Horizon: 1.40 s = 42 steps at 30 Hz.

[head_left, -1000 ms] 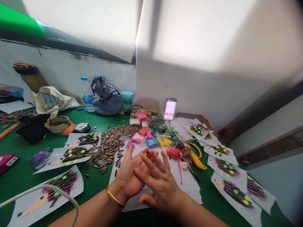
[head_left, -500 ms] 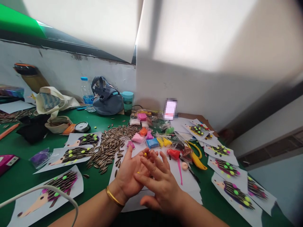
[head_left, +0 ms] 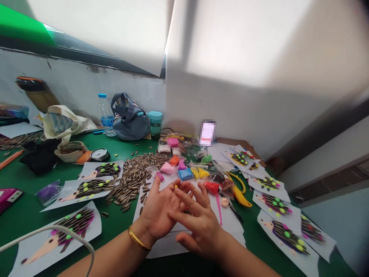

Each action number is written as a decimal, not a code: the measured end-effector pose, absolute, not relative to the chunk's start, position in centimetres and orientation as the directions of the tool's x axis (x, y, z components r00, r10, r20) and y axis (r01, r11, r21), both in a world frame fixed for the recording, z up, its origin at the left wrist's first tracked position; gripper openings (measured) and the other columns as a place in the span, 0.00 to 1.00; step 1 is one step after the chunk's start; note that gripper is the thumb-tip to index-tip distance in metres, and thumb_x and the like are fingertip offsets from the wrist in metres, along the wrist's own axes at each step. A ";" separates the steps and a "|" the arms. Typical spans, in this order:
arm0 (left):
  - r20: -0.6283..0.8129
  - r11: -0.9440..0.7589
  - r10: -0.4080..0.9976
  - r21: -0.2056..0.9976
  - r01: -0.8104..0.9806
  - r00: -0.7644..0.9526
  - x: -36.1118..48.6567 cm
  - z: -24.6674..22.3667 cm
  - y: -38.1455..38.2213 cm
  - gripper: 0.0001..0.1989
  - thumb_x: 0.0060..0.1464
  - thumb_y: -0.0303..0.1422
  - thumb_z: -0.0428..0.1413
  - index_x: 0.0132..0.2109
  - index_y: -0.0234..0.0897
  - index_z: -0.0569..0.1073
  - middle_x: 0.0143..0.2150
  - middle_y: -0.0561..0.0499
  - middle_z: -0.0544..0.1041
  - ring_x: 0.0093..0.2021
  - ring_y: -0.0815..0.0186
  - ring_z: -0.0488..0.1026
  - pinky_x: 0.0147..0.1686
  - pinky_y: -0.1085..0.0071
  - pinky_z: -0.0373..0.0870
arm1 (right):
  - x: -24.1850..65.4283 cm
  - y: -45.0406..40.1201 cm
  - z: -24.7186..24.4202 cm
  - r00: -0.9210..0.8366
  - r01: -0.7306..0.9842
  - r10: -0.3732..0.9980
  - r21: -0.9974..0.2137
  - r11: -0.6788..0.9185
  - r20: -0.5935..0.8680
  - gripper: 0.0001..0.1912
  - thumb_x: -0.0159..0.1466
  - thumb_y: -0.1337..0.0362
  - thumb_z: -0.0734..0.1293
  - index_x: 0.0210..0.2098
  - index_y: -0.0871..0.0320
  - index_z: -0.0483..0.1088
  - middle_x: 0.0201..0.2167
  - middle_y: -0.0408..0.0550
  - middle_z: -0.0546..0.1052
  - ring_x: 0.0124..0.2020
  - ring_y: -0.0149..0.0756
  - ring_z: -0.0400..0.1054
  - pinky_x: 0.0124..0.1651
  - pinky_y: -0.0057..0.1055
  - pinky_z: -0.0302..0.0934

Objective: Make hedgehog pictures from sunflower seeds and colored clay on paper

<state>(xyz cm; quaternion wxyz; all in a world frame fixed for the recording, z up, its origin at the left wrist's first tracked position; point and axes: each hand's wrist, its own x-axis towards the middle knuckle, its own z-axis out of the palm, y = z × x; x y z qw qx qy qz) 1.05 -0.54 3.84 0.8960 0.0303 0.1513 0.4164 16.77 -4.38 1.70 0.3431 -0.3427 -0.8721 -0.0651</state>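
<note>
- Left hand [head_left: 161, 211], lower centre of the frame: palm up, fingers relaxed and unclenched. I locate a small yellow piece [head_left: 176, 186] against its fingers.
- Right hand [head_left: 198, 219], just right of it: palm down, fingers spread, partly overlapping the left fingers. I see no grasp; whether it touches the yellow piece, I cannot tell.
- White paper [head_left: 167, 246], beneath both hands: largely covered, so I cannot read how much work it carries.
- Progress: I judge the handling of the yellow piece to be underway; it is not yet set down.
- Large hedgehog picture [head_left: 76, 223], lower left: dark spines and green dots in place; I rate it as done, or nearly so.
- Hedgehog pictures at the right edge [head_left: 288, 234]: overlapping, spines and coloured dots applied; likewise apparently complete.
- Striped seeds [head_left: 134, 181], left of centre: a large heap, so I judge ample stock remains.
- Yellow packets [head_left: 200, 173], centre: beside the blue packet [head_left: 185, 174], above the hands in my view.
- Blue-grey bag [head_left: 131, 123], upper left of centre: standing near the wall, beside a lidded cup [head_left: 155, 127].
</note>
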 end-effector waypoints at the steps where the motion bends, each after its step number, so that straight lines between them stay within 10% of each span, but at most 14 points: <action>1: -0.248 0.662 0.746 0.178 -0.728 0.618 1.0 3.9 -0.6 0.26 0.65 0.52 0.43 0.45 0.32 0.71 0.42 0.40 0.78 0.43 0.58 0.78 0.47 0.64 0.73 | 16.8 -4.4 1.7 -0.544 0.632 0.539 -0.108 0.767 0.643 0.27 0.67 0.41 0.57 0.55 0.47 0.73 0.68 0.46 0.60 0.70 0.55 0.47 0.70 0.59 0.34; 27: -0.277 0.671 0.736 0.171 -0.722 0.618 1.2 3.8 -0.5 0.26 0.65 0.52 0.42 0.45 0.33 0.70 0.42 0.41 0.77 0.42 0.59 0.78 0.45 0.65 0.74 | 16.7 -4.6 2.1 -0.505 0.650 0.584 -0.165 0.742 0.635 0.19 0.66 0.50 0.63 0.50 0.49 0.75 0.67 0.46 0.62 0.70 0.53 0.47 0.70 0.58 0.34; 42: -0.241 0.685 0.728 0.199 -0.701 0.642 2.0 3.0 -1.0 0.26 0.66 0.51 0.42 0.44 0.33 0.72 0.43 0.40 0.77 0.48 0.57 0.76 0.44 0.66 0.74 | 16.9 -4.5 1.8 -0.339 0.609 0.672 -0.391 0.690 0.659 0.07 0.65 0.64 0.66 0.37 0.50 0.77 0.60 0.44 0.70 0.68 0.49 0.51 0.68 0.55 0.47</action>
